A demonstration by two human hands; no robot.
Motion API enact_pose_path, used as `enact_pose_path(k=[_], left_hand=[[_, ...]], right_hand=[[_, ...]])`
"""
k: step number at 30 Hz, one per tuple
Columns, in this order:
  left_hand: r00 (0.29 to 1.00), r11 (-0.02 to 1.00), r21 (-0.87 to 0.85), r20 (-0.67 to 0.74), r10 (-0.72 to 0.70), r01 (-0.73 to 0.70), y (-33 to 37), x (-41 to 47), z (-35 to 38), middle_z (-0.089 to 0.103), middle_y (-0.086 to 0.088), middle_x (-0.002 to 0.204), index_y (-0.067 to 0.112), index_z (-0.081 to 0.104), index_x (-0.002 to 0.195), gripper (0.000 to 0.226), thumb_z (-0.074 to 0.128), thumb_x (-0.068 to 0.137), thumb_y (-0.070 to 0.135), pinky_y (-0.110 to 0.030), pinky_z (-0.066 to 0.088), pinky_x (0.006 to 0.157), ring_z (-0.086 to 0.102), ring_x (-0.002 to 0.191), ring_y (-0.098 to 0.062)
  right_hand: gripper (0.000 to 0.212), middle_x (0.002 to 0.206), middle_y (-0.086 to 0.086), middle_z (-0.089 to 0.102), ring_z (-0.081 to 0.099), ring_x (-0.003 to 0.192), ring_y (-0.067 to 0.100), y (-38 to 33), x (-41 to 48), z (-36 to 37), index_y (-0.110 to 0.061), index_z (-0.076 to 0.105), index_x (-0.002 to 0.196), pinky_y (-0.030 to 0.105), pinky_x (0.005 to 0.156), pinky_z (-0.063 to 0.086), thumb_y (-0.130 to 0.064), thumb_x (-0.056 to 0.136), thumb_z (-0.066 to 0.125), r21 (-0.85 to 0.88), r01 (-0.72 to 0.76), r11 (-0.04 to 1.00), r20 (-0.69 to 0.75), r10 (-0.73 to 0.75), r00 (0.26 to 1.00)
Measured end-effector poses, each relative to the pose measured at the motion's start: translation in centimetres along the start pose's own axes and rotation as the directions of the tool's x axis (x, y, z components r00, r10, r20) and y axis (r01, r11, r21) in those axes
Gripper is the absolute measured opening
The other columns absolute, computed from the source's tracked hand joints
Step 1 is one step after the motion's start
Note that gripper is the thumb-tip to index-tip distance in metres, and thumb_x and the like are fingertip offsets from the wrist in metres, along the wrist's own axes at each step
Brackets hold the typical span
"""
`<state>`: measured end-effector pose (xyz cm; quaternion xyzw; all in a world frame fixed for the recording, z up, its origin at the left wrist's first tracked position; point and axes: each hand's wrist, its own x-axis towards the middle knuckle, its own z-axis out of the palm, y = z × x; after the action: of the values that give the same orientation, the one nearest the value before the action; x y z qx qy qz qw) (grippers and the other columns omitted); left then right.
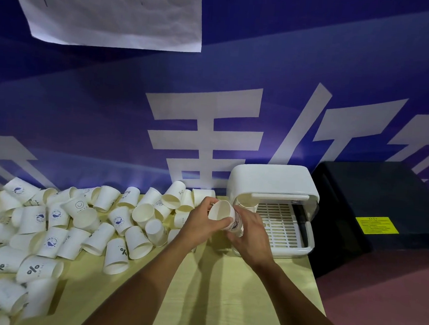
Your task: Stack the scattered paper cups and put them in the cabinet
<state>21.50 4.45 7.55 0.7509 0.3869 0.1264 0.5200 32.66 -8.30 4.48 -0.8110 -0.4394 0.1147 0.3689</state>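
Observation:
Both my hands meet over the table's middle right around a short stack of white paper cups, its open mouth facing me and tilted left. My left hand curls its fingers round the rim of the front cup. My right hand grips the stack's lower end, where a blue logo shows. Just right of the hands stands the small white cabinet with its clear lid raised over a slatted tray. Some cups stand inside at its left. Many loose cups lie scattered across the left of the table.
The pale yellow table ends at a right edge beside a reddish floor. A black box with a yellow label sits right of the cabinet. A blue banner wall with white characters rises behind, with a paper sheet taped high.

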Motion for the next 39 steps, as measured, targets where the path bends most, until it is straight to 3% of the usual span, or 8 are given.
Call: enact_pose_path(k=[5, 11, 15, 20, 24, 30, 34, 39], left_hand=[[1.0, 0.999, -0.049, 0.028, -0.013, 0.014, 0.4, -0.3, 0.5, 0.062, 0.012, 0.116, 0.033, 0.051, 0.123, 0.054, 0.075, 0.078, 0.053, -0.031, 0.052, 0.089, 0.059, 0.103, -0.007], [0.993, 0.993, -0.044, 0.045, -0.105, 0.107, -0.2, -0.3, 0.2, 0.059, 0.009, 0.12, 0.028, 0.049, 0.131, 0.053, 0.061, 0.089, 0.057, -0.026, 0.047, 0.083, 0.058, 0.104, -0.006], [0.99, 0.991, -0.019, 0.049, -0.134, 0.135, -0.7, -0.3, 0.3, 0.06, 0.013, 0.112, 0.026, 0.053, 0.127, 0.047, 0.063, 0.09, 0.051, -0.022, 0.046, 0.075, 0.058, 0.099, -0.002], [0.986, 0.988, 0.019, 0.069, -0.154, 0.153, -1.8, -0.5, 0.5, 0.059, 0.01, 0.116, 0.028, 0.057, 0.118, 0.039, 0.064, 0.088, 0.052, -0.023, 0.046, 0.079, 0.059, 0.101, -0.005], [0.986, 0.988, -0.007, 0.053, -0.156, 0.157, -2.8, -0.8, 0.0, 0.061, 0.01, 0.114, 0.028, 0.059, 0.113, 0.038, 0.066, 0.086, 0.054, -0.022, 0.047, 0.076, 0.061, 0.097, -0.003], [0.985, 0.983, -0.064, 0.035, -0.17, 0.172, -4.6, -1.8, -2.0, 0.061, 0.011, 0.112, 0.024, 0.061, 0.114, 0.033, 0.067, 0.088, 0.045, -0.022, 0.048, 0.072, 0.06, 0.093, 0.0], [0.987, 0.981, -0.1, 0.016, -0.163, 0.164, -7.2, -3.0, -4.4, 0.065, 0.006, 0.111, 0.021, 0.064, 0.111, 0.025, 0.066, 0.089, 0.034, -0.024, 0.053, 0.081, 0.063, 0.093, -0.008], [0.982, 0.974, -0.146, -0.047, -0.182, 0.174, -11.2, -5.7, -9.8, 0.065, 0.009, 0.109, 0.02, 0.064, 0.113, 0.025, 0.064, 0.091, 0.031, -0.018, 0.048, 0.08, 0.062, 0.095, -0.006]], right_hand=[[0.059, 0.126, -0.009, 0.063, 0.053, 0.115, 0.015, 0.7, -0.6, -0.2, -0.027, 0.057, 0.134, 0.028, 0.092, 0.044, -0.034, 0.08, 0.078, 0.033, -0.055, 0.998, -0.08, 0.058, 0.995], [0.052, 0.11, -0.013, 0.061, 0.057, 0.1, 0.013, 1.9, -1.0, -1.2, -0.034, 0.05, 0.119, 0.037, 0.079, 0.051, -0.042, 0.075, 0.076, 0.157, -0.271, 0.95, -0.184, 0.297, 0.937], [0.05, 0.104, -0.01, 0.062, 0.059, 0.094, 0.016, 2.7, -1.0, -1.2, -0.032, 0.048, 0.116, 0.034, 0.074, 0.048, -0.039, 0.077, 0.077, 0.151, -0.315, 0.937, -0.171, 0.338, 0.925], [0.056, 0.111, -0.006, 0.062, 0.058, 0.102, 0.018, 3.8, -0.8, -0.3, -0.027, 0.052, 0.122, 0.041, 0.082, 0.053, -0.039, 0.074, 0.077, 0.108, -0.342, 0.934, -0.144, 0.355, 0.924], [0.073, 0.12, 0.003, 0.059, 0.054, 0.11, 0.024, 4.0, -0.9, 0.5, -0.018, 0.05, 0.13, 0.045, 0.094, 0.049, -0.038, 0.069, 0.084, 0.066, -0.363, 0.93, -0.112, 0.368, 0.923], [0.074, 0.134, 0.013, 0.053, 0.047, 0.122, 0.032, 0.5, -1.8, 1.5, -0.01, 0.043, 0.14, 0.05, 0.105, 0.041, -0.028, 0.08, 0.081, -0.022, -0.27, 0.962, -0.246, 0.257, 0.935], [0.062, 0.139, 0.01, 0.053, 0.05, 0.125, 0.028, -3.4, -2.2, 3.5, -0.013, 0.046, 0.143, 0.049, 0.106, 0.044, -0.018, 0.088, 0.073, -0.001, -0.187, 0.982, -0.119, 0.185, 0.975], [0.059, 0.143, 0.006, 0.053, 0.052, 0.127, 0.025, -8.9, -3.2, 8.5, -0.016, 0.046, 0.146, 0.03, 0.099, 0.037, -0.02, 0.091, 0.068, 0.022, -0.096, 0.995, 0.094, 0.093, 0.991]])
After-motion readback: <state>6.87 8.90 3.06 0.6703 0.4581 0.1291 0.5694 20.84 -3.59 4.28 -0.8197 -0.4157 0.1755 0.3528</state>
